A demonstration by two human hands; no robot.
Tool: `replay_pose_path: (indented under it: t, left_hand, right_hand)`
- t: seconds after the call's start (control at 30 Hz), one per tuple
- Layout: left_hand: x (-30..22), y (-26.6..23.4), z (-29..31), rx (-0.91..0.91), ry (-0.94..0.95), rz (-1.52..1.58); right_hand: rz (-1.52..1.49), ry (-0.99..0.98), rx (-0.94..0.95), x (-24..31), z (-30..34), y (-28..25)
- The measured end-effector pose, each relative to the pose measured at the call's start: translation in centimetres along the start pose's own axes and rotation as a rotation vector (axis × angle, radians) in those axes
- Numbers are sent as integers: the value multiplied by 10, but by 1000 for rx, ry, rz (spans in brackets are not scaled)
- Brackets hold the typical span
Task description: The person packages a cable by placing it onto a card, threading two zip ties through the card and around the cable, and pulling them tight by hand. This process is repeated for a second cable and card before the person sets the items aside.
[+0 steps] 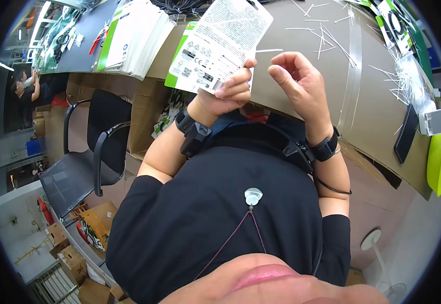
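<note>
My left hand (230,93) is closed on the lower edge of a white printed packaging card (220,43), tilted up above the table. A green-edged card (175,71) shows behind it; whether the two are joined I cannot tell. To the right, my right hand (301,83) is raised above the table's near edge, thumb and curled fingers apart, with nothing visible between them. A thin white strip, perhaps a tie (269,50), lies just beyond that hand. Black straps with small devices circle both wrists.
A thick stack of white and green cards (137,40) lies at the table's left. Loose white ties (324,38) are scattered on the right, near a black phone (407,133) and a clear bag (414,86). A black chair (96,142) stands at left. Another person (27,91) sits farther off.
</note>
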State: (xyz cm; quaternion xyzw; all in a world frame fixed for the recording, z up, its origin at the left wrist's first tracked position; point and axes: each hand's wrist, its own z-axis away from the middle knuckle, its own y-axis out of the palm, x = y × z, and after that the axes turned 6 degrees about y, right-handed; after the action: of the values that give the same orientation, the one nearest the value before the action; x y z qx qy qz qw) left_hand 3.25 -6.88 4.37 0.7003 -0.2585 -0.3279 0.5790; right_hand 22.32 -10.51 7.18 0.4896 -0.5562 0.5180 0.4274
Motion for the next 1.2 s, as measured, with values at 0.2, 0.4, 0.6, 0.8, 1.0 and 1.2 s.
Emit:
replay_pose_path:
  t: [0.2,0.4,0.6,0.8,1.0,1.2]
  left_hand:
    - [15,-8,-11,-34,7,19]
    - [-6,-30,-20,19,121,-321]
    - [-20,-10,-13,-327,424,-740]
    - [-17,-8,-14,-328,453,-714]
    - [-12,-6,-17,-323,426,-710]
    - [-7,-11,-21,-221,370,-591]
  right_hand:
    - [55,-124,-155,-22,-21,4]
    - [319,-150,-69,-39,-29,-47]
    - [1100,-211,-323,-57,-66,-170]
    - [1514,69,-107,-77,-77,-183]
    - [945,228,-127,-76,-82,-207]
    - [332,358,-73,-83,-79,-215]
